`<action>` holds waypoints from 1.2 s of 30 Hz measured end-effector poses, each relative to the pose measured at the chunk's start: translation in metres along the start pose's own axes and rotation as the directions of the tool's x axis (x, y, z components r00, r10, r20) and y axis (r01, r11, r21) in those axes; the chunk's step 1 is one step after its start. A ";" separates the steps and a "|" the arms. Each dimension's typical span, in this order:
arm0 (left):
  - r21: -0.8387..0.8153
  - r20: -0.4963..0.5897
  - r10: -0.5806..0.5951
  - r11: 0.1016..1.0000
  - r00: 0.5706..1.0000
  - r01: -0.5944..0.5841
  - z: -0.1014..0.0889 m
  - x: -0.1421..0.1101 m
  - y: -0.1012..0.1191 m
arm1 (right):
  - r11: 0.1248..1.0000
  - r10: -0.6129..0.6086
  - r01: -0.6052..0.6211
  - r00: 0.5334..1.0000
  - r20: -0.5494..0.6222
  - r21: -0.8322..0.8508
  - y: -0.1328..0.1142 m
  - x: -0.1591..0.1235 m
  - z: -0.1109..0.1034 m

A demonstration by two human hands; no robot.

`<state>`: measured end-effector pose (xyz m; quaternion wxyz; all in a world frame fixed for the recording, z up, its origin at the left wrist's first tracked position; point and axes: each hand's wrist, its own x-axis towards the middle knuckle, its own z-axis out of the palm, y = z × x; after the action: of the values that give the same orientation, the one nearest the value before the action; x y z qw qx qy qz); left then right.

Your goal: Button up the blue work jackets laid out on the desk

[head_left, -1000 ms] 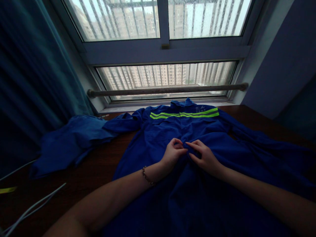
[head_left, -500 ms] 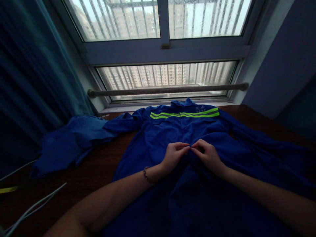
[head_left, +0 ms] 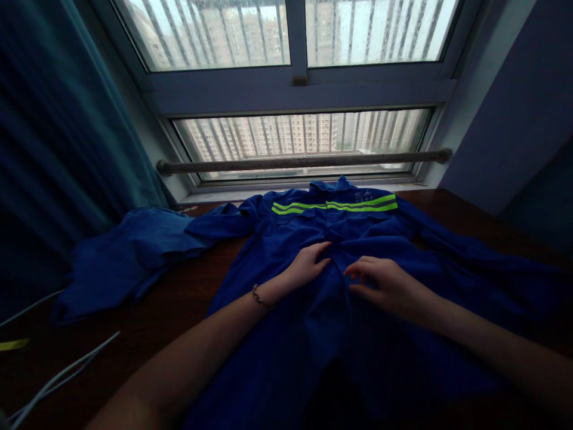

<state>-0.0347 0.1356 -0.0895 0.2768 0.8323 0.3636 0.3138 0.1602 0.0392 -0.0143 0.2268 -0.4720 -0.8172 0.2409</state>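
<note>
In the head view, a deep-blue long-sleeved garment [head_left: 286, 242] spreads from the middle of the frame down to its lower edge, on a dark brown wooden surface [head_left: 188, 283]. Its collar [head_left: 329, 185] lies toward the window [head_left: 304, 134] at the top. A bright yellow-green band [head_left: 364, 205] with a grey stripe crosses the chest, and a small whitish emblem [head_left: 363, 195] sits above its right part. The cloth is creased around the middle; one sleeve stretches to the left, the other toward the right edge.

The left hand [head_left: 311, 261], just below centre, rests on the garment's front, thumb and forefinger parted. The right hand [head_left: 378, 283], right of it, bends its fingers loosely over the cloth, a gap showing beside the thumb.

Shadow swallows the lower centre, where the garment's folds merge into black. The forearms cover parts of it, and the bottom edge cuts it off. The emblem's lettering is too small to read. At left, the outline of another blue cloth [head_left: 129, 257] blurs into the sleeve's end.
</note>
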 end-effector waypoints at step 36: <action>0.568 0.306 -0.189 0.823 0.933 -0.020 -0.027 -0.016 0.049 | 0.972 0.220 -0.213 0.974 0.055 -0.100 0.020 0.007 0.036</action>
<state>-0.0415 0.1003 -0.0436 0.0934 0.9014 0.4218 0.0274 0.1484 0.0479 -0.0540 0.1498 -0.5603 -0.7782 0.2409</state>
